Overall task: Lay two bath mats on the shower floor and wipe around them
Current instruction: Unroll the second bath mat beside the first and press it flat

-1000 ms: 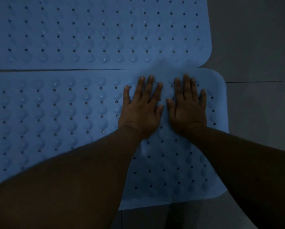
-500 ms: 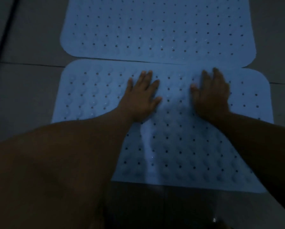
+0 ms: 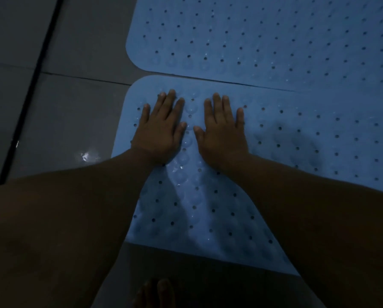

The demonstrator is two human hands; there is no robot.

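Note:
Two light blue rubber bath mats with rows of small holes and round bumps lie flat on the floor, edge to edge. The near mat (image 3: 308, 138) fills the middle and right of the view; the far mat (image 3: 252, 36) lies beyond it. My left hand (image 3: 159, 130) presses palm down on the near mat's far left corner, fingers spread. My right hand (image 3: 221, 132) lies flat beside it, thumbs almost touching. Neither hand holds anything.
Grey floor tiles (image 3: 70, 121) with dark grout lines border the mats on the left. A wet glint (image 3: 85, 156) shows on the tile beside the near mat. My toes (image 3: 157, 292) rest on the tile at the bottom edge. The light is dim.
Both hands have slid left along the near mat, from its right end through the middle to its left corner. They are close together again after being apart.

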